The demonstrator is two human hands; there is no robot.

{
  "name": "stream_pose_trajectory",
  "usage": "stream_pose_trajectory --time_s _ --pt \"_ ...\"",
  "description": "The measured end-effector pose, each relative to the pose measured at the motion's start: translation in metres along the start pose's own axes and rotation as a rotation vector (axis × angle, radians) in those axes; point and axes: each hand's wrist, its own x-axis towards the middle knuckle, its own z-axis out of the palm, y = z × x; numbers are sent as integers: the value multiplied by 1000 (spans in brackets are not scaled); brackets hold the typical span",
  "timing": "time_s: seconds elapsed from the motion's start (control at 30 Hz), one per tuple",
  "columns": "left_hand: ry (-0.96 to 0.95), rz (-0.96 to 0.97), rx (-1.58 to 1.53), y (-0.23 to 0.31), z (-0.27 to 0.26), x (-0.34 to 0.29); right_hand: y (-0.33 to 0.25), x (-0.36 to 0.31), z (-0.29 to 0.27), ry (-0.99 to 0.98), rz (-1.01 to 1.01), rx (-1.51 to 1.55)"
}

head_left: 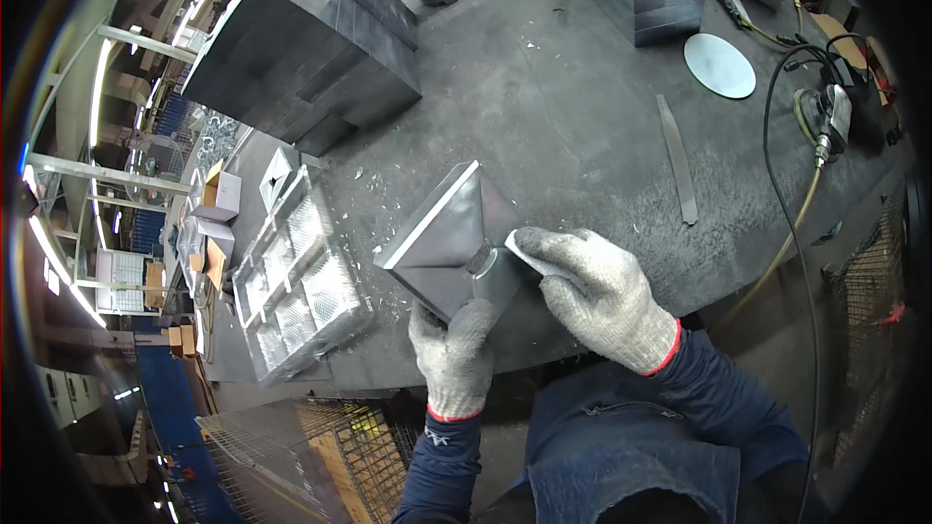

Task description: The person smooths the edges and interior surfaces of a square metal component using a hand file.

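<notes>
Both my hands wear grey knit gloves with red cuffs. In the middle, a grey sheet-metal hood [456, 233], shaped like a pyramid with a short round neck, is tilted above the table. My left hand [453, 354] is closed on its lower side, thumb by the neck; part of the hood is hidden there. My right hand [597, 286] is closed, pinching a thin whitish folded pad [529, 257] beside the neck. Whether the pad touches the metal I cannot tell. Whether it is cloth or abrasive paper does not show.
The dark worktable [544, 126] is strewn with small scraps. A plastic-wrapped tray [301, 281] lies left, with large stacked metal boxes [320, 39] behind. On the right are a flat metal strip [677, 160], a pale disc [719, 66] and a hand sander [823, 121] with its hose.
</notes>
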Motion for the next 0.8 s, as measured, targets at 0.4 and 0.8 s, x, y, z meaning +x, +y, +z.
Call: stream_pose_trajectory --time_s 0.4,0.8 --pt "114 4 -264 -2 35 -30 -53 -13 -2 -204 -106 -334" --pt "163 -55 -230 11 46 -37 -43 -11 -9 -147 24 -315"
